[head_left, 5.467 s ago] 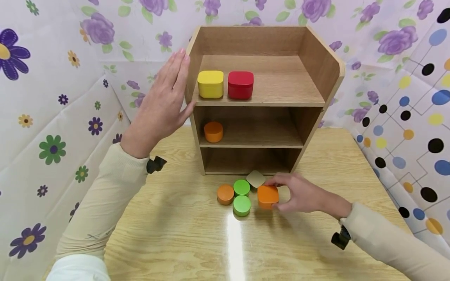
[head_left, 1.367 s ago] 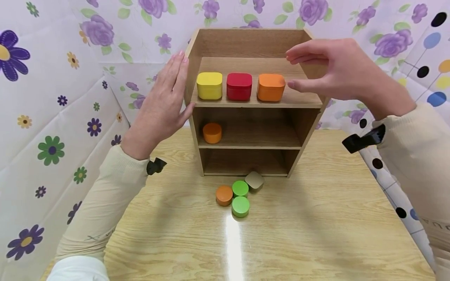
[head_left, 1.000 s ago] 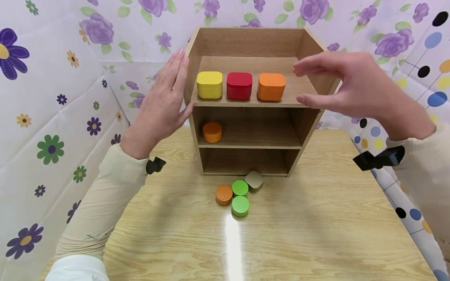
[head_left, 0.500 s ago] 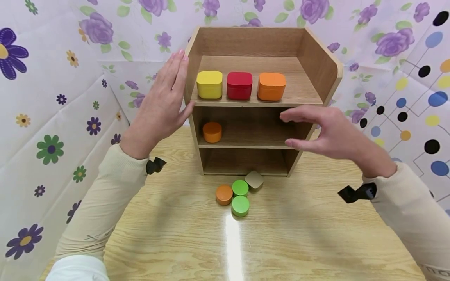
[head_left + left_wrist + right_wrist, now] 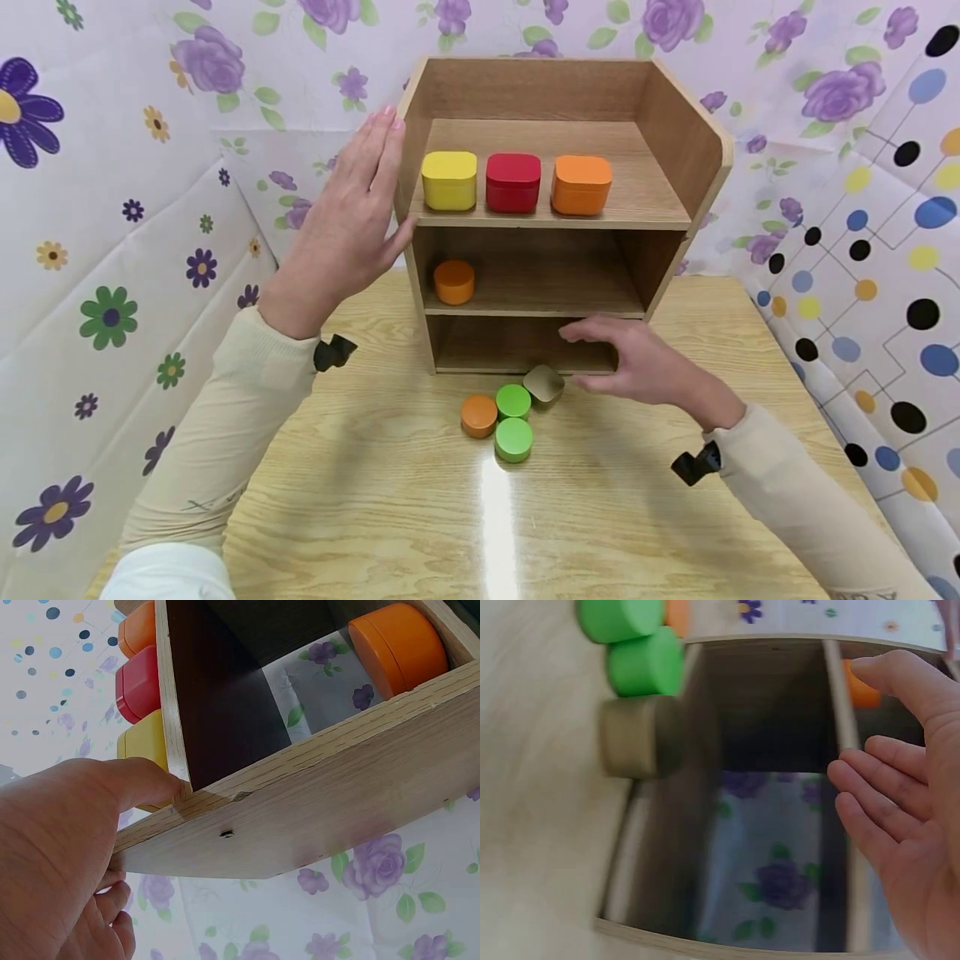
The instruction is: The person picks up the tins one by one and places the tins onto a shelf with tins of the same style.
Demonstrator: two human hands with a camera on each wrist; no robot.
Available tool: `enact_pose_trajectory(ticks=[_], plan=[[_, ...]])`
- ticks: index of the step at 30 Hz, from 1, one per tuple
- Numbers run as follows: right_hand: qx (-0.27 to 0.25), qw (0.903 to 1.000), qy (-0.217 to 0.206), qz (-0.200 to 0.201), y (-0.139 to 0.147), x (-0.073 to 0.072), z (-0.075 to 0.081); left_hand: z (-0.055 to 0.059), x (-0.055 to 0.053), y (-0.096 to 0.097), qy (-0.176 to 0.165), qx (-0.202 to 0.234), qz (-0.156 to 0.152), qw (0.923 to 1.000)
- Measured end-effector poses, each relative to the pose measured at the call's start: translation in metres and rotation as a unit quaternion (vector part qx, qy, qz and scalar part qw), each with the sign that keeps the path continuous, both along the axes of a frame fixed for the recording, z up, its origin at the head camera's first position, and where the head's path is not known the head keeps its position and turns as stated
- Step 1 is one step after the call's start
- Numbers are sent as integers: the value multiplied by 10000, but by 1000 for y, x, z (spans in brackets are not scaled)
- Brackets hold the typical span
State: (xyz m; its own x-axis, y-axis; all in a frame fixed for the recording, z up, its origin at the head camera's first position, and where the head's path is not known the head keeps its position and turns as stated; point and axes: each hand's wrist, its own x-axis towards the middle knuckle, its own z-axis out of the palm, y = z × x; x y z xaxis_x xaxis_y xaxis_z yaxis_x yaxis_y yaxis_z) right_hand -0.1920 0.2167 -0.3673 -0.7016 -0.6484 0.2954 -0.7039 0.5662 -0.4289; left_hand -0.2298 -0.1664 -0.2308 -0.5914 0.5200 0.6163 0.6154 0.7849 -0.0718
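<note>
My left hand point(image 5: 341, 212) lies against the outer left side of the wooden shelf point(image 5: 551, 221), fingers straight and thumb touching the front edge, as the left wrist view shows too. My right hand point(image 5: 641, 362) hovers in front of the bottom compartment, thumb and fingers spread with nothing between them. Just left of it, a beige rounded-square box point(image 5: 544, 385) stands on the table. Beside that box are two green round boxes point(image 5: 513, 440) and an orange-brown round box point(image 5: 479, 416). The right wrist view shows the beige box point(image 5: 634, 739) blurred, apart from the fingers.
Yellow point(image 5: 449, 182), red point(image 5: 513, 183) and orange point(image 5: 581, 185) rounded-square boxes line the top shelf. An orange round box point(image 5: 454, 282) stands at the left of the middle shelf. Patterned sheets point(image 5: 847, 200) enclose the wooden table point(image 5: 390, 500).
My right hand has set the orange square box on the top shelf right of the red one, let go, and come down toward the beige box. My left hand has stayed put.
</note>
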Motion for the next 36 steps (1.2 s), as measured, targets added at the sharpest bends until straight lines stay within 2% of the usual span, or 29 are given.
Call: enact_pose_trajectory(ticks=[4, 10, 19, 29, 36], plan=[[179, 9991, -364, -91, -3, -4, -25, 0, 0, 0, 21, -7, -19, 10000], [245, 9990, -380, -18, -6, -13, -56, 1, 0, 1, -14, 30, -21, 10000], [189, 9977, -641, -136, -6, -24, -93, -1, -1, 1, 53, 82, -125, 9999], [311, 9959, -822, -230, -11, -30, -112, -1, 0, 1, -7, 96, -73, 9999], [312, 9948, -933, -255, -15, -32, -115, 0, -1, 1, 21, 114, -84, 9999]])
